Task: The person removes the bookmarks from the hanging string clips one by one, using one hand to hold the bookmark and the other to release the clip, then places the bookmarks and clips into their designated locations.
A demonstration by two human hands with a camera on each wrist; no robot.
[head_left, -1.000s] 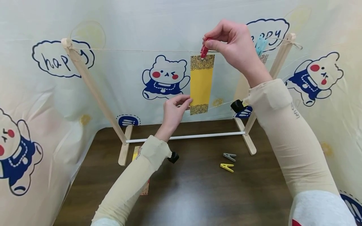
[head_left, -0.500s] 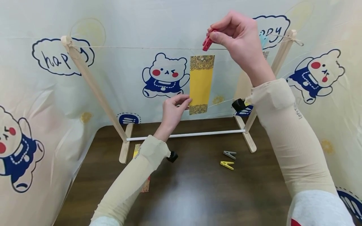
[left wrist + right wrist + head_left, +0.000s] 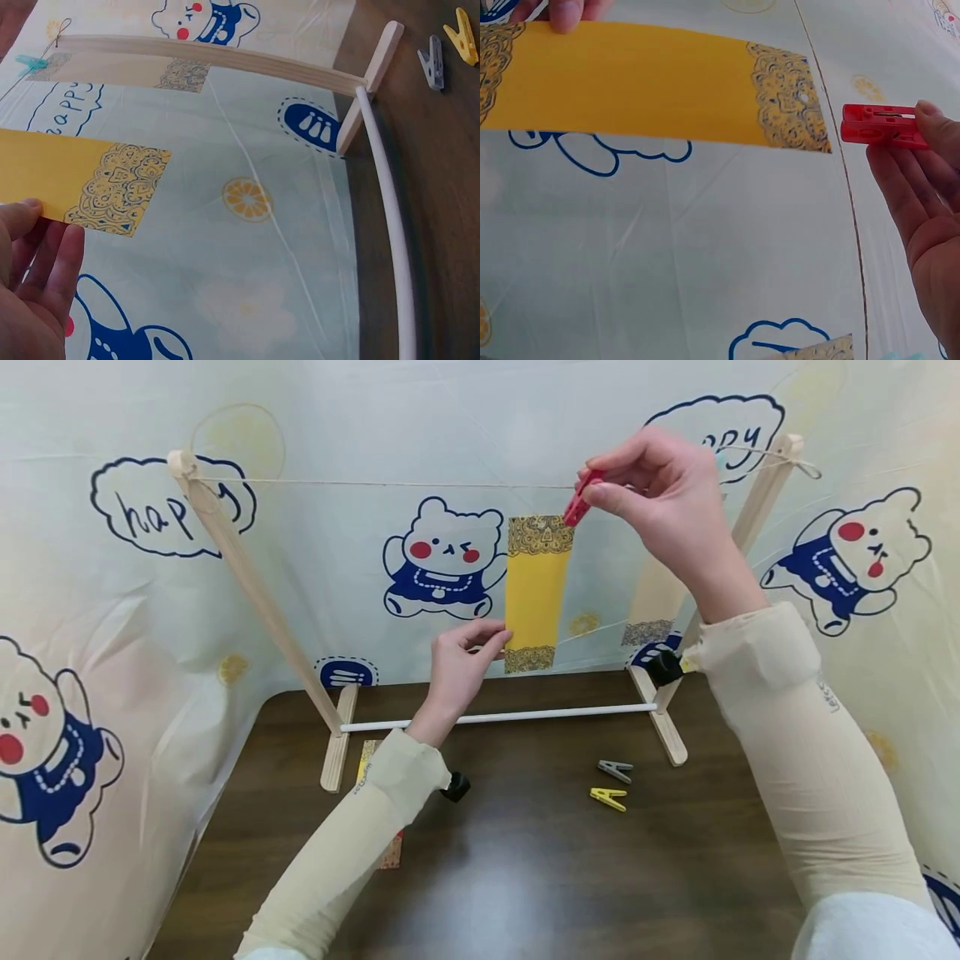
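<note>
Near the middle of the head view, my left hand [image 3: 467,664] pinches the left edge of a yellow paper card [image 3: 534,597] with dark lace-patterned ends. The card hangs upright, its top edge just below a thin string [image 3: 337,483]. My right hand [image 3: 667,514] pinches a red clothespin [image 3: 582,499] between thumb and fingers, overlapping the card's top right corner in that view. From the right wrist, a gap shows between the clothespin [image 3: 881,126] and the card's patterned end [image 3: 791,97], with the string [image 3: 847,195] running between them. A small hole shows near that end.
The string spans a wooden frame [image 3: 255,589] with a white crossbar [image 3: 555,714]. At right hangs a beige card [image 3: 127,67] under a light blue clothespin [image 3: 31,64]. Grey [image 3: 616,770] and yellow [image 3: 608,798] clothespins lie on the table; another card [image 3: 390,853] lies partly under my left forearm.
The red clothespin overlapped the card's top middle, rose clear above it, then moved right and down to the corner. The card sits slightly lower below the string; my left hand keeps its pinch.
</note>
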